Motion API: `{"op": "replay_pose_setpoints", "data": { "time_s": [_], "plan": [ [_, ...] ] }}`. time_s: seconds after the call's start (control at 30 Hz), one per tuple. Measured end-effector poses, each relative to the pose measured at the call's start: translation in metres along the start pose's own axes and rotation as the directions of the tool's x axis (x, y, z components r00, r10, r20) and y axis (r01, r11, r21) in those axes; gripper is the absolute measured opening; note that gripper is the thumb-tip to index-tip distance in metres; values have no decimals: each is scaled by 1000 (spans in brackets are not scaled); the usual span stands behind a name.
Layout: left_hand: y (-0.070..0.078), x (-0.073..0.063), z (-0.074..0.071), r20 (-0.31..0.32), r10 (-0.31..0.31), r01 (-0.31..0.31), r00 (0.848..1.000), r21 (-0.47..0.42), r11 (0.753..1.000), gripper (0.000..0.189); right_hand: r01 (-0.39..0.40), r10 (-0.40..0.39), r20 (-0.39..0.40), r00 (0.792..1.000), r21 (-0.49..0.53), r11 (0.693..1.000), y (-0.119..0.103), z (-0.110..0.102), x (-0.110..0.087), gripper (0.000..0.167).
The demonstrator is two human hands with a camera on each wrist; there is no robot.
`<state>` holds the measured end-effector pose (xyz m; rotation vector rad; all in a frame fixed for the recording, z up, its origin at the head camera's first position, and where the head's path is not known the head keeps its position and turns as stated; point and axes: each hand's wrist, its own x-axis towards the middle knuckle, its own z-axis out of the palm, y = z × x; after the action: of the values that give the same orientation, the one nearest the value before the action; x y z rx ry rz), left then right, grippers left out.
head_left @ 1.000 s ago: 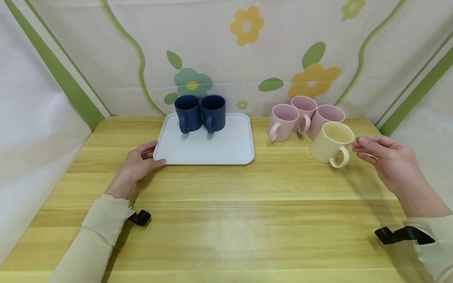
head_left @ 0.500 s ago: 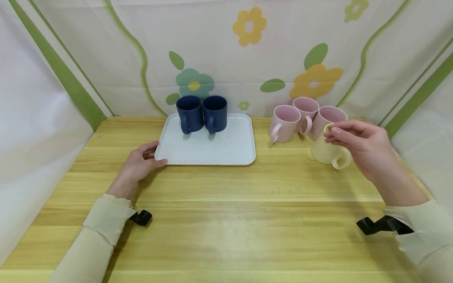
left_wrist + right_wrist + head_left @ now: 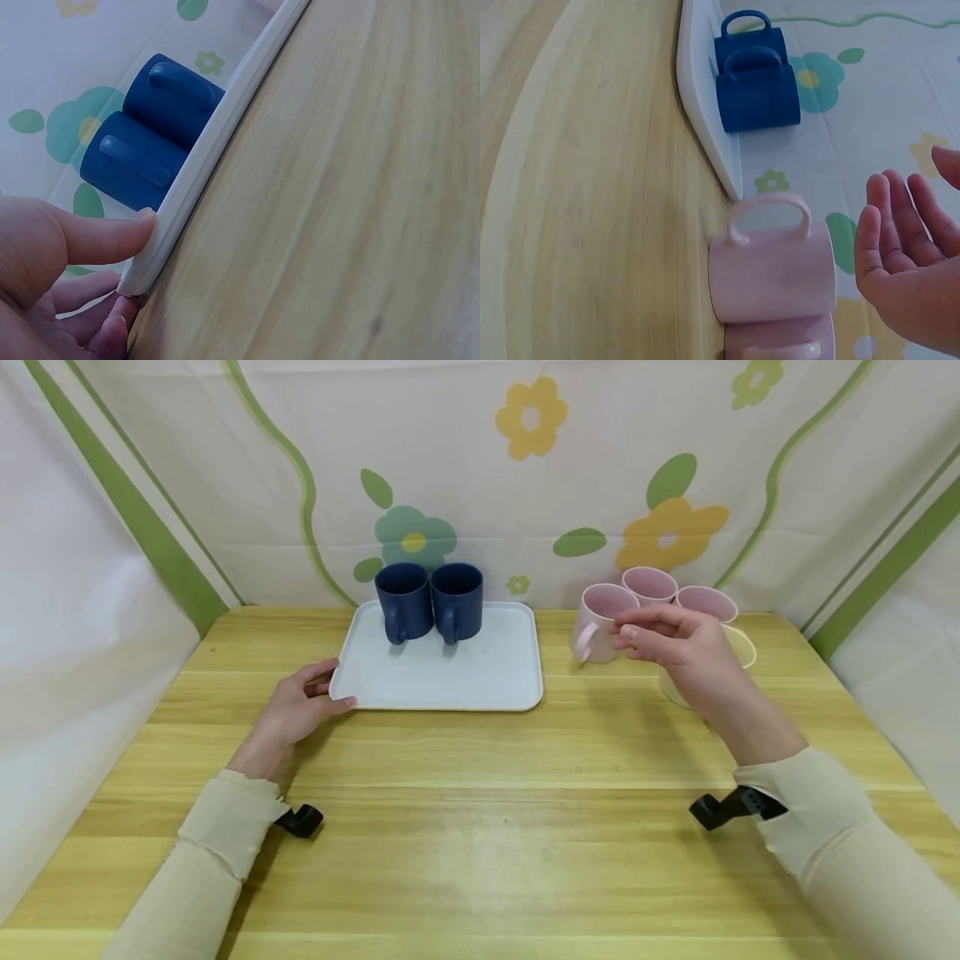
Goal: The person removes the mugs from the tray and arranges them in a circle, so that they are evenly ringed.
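My left hand [image 3: 296, 710] holds the front left corner of a white tray [image 3: 457, 685], thumb on the rim and fingers around the corner, as the left wrist view shows. Two dark blue mugs [image 3: 408, 610] stand side by side on the tray's back part, handles toward me. My right hand [image 3: 686, 652] is in the air with nothing in it, fingers relaxed, its fingertips overlapping the nearest pink mug [image 3: 592, 639] in the head view. In the right wrist view the fingers are spread above that pink mug [image 3: 772, 277]. The hand partly hides a pale yellow mug [image 3: 742, 647].
Two more pink mugs stand behind, one at the back [image 3: 649, 583] and one to its right [image 3: 707, 602]. A flowered curtain [image 3: 480, 468] hangs behind the wooden table [image 3: 495, 843]. Bare tabletop lies between the tray and the pink mugs.
My right hand has moved left, from beside the yellow mug, across it, to by the front pink mug. The left hand, tray and mugs have stayed in place.
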<state>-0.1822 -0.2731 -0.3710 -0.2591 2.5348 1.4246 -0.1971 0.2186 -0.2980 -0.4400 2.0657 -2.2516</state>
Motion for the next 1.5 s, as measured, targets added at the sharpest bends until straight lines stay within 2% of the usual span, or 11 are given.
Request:
{"op": "replay_pose_setpoints", "data": {
  "time_s": [0.43, 0.67, 0.87, 1.27, 1.5],
  "plan": [
    [-1, 2, 0, 8, -1, 1, 1000, 27, 1000, 88, -105, 109, 38, 993, -109, 988, 17, 46, 39, 26],
    [-2, 2, -1, 13, -6, 5, 1000, 33, 999, 89, -165, 183, 112, 977, -153, 974, 25, 68, 58, 38],
    [-3, 3, -1, 14, -4, 3, 1000, 27, 1000, 88, -201, 225, 144, 964, -160, 966, 33, 81, 71, 42],
    [-1, 3, 0, 7, -7, 7, 1000, 32, 999, 88, -229, 247, 180, 952, -113, 967, 50, 107, 93, 47],
    [-3, 3, 0, 9, 16, -16, 1000, 32, 999, 88, -273, 287, 186, 940, -98, 957, 56, 117, 101, 48]
  ]
}}
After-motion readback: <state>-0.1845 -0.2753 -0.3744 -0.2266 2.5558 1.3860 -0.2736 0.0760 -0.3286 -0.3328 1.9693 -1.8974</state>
